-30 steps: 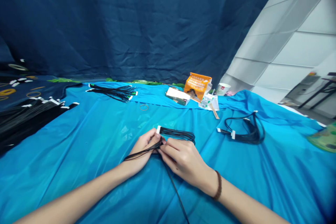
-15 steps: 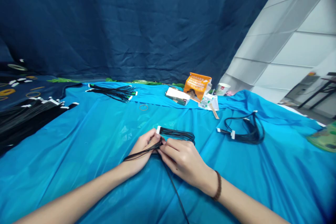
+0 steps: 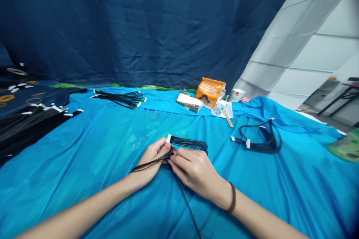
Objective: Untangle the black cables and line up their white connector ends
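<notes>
A bundle of thin black wires with a white connector at its end lies folded on the blue cloth in front of me. My left hand is closed around the bundle from the left, thumb near the white connector. My right hand pinches the same wires from the right, fingertips meeting those of the left hand. Loose black strands trail from between both hands toward me and to the left. A brown bead bracelet sits on my right wrist.
A second looped black wire harness lies to the right. Another wire bundle lies at the back left, a large pile of black wires at far left. An orange packet, a small box, a paper cup and a rubber band sit at the back.
</notes>
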Tool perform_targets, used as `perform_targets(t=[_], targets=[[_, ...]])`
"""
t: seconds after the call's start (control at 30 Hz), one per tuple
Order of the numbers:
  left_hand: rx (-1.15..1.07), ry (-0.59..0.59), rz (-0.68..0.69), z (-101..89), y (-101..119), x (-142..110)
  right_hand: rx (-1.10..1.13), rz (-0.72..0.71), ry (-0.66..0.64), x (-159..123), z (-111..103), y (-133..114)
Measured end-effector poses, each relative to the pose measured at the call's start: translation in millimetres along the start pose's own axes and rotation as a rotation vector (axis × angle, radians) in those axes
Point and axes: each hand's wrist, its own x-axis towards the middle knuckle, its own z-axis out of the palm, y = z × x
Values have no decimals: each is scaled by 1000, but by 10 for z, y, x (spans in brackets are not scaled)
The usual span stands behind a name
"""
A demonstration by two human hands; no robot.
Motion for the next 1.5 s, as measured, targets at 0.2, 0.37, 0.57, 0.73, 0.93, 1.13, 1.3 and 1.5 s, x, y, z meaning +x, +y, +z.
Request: perform_targets(t=[0.2,0.37,0.57,0.73,0.93,1.13,1.3,1.5], targets=[[6,5,-8,1,2,1,-6,-3,-1,-8,5,-6],[-3,7,-12,-4,-10,11,-6,-8,15,-14,6,-7],[-28,12,-9,0,-2,-1,-8,-8,10,-11,-3,-1],[-95,12,-53,12,20,-17,-10,-11,5,-8,0,-1],[-171,13,-102,32,34,-7,-16,-20,16,-3,6,-9],[-164,11,-104,42,20,-9,-9,-19,5,-17,8,-11],[-124,32,-92,43,0,-6,-10,-33,-11,-31,20,-22],[-80,25,-78,32,-17,8,-4,-35,-30,-30,24,-25]])
